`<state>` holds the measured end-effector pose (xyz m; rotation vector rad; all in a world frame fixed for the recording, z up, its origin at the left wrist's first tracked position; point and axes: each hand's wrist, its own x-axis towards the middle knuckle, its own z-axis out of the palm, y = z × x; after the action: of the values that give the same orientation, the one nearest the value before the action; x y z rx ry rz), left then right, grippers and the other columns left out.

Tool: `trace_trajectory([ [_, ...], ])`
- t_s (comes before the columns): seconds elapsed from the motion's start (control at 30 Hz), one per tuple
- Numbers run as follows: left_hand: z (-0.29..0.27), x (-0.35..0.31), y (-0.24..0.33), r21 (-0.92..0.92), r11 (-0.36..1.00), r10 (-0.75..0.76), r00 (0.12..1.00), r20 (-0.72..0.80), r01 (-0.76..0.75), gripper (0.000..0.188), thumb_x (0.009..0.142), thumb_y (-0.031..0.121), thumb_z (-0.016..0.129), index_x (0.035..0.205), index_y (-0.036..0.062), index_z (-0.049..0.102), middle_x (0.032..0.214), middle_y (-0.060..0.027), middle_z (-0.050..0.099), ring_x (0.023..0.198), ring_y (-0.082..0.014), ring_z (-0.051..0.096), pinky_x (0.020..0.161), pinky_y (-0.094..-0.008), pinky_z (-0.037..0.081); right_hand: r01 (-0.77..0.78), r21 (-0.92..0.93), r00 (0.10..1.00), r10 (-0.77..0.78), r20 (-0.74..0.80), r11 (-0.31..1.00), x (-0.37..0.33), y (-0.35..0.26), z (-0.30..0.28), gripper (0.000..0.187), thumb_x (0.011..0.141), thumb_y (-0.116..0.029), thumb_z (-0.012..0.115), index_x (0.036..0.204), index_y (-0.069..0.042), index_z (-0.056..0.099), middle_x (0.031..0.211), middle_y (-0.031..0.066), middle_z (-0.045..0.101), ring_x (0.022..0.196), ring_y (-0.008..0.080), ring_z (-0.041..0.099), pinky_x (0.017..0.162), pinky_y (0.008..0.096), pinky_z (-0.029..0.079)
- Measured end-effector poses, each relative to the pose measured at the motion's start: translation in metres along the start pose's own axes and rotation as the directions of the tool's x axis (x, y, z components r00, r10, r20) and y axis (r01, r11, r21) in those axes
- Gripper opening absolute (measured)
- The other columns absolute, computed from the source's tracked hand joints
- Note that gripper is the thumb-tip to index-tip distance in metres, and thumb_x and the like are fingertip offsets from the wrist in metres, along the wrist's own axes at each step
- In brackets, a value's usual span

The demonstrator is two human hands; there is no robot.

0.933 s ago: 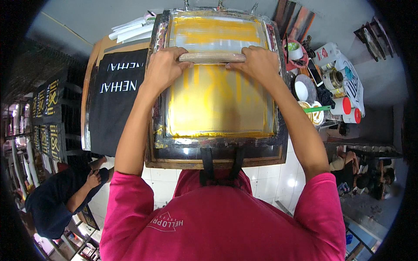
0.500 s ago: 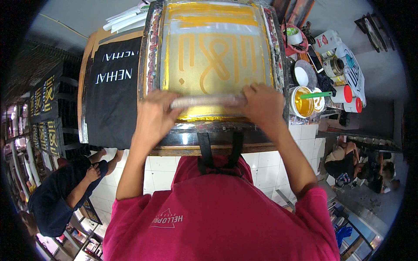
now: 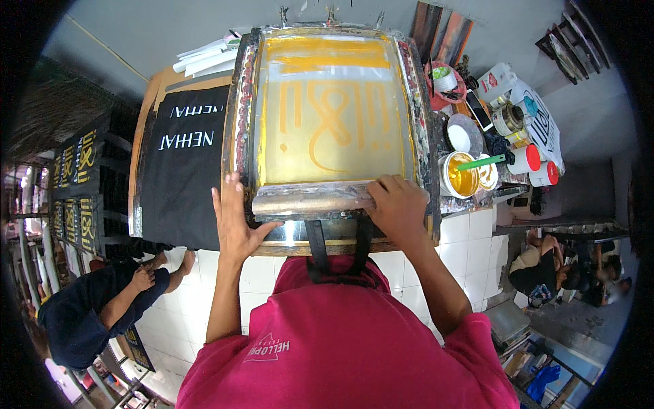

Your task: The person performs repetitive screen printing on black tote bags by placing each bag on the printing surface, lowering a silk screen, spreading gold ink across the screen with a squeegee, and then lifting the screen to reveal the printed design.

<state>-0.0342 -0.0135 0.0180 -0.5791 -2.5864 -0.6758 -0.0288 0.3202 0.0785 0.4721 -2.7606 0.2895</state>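
A screen printing frame (image 3: 240,112) lies on the table before me, its pale mesh (image 3: 296,160) bearing a large curling design and smears of yellow ink near the far end. Across the near end of the frame rests a long squeegee (image 3: 310,199). My right hand (image 3: 400,210) is closed on the squeegee's right end, fingers over its top. Beside the left end, my left hand (image 3: 233,221) is off the squeegee, fingers spread and thumb stretched toward the right, at the frame's near left corner.
Black printed cloth (image 3: 182,177) lies left of the frame. At right stand a tub of yellow ink (image 3: 446,178) with a green-handled tool (image 3: 482,162), red-lidded jars (image 3: 524,159) and a phone (image 3: 479,111). A person in dark clothes (image 3: 92,307) is at left; others sit far right.
The squeegee has come toward me to the frame's near end. My left hand has let go and opened; my right hand still holds on. The view has shifted slightly.
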Motion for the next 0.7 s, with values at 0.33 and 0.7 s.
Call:
trace_trajectory([
  [0.33, -0.092, 0.106, 0.035, -0.087, 0.969, 0.142, 0.812, -0.567, -0.231, 0.133, 0.069, 0.048, 0.091, 0.162, 0.0075, 0.005, 0.163, -0.0260, 0.024, 0.151, -0.0398, 0.027, 0.125, -0.0532, 0.016, 0.071, -0.158, 0.869, -0.139, -0.474, 0.985, 0.093, 0.000, -0.119, 0.027, 0.062, -0.021, 0.078, 0.087, -0.016, 0.067, 0.087, 0.0026, 0.065, 0.082, 0.0253, 0.066, 0.069, 0.0402, 0.050],
  [0.7, 0.020, 0.151, -0.071, -0.196, 0.823, -0.532, 0.844, 0.060, 0.533, 0.100, 0.093, 0.050, 0.069, 0.158, -0.0043, 0.017, 0.161, -0.0318, 0.025, 0.151, -0.0406, 0.027, 0.123, -0.0543, 0.016, -0.101, -0.057, 0.926, 0.073, -0.370, 0.993, 0.274, 0.018, -0.250, 0.039, 0.083, -0.046, 0.079, 0.100, -0.011, 0.080, 0.083, 0.0117, 0.076, 0.064, 0.0179, 0.065, 0.063, 0.0344, 0.054],
])
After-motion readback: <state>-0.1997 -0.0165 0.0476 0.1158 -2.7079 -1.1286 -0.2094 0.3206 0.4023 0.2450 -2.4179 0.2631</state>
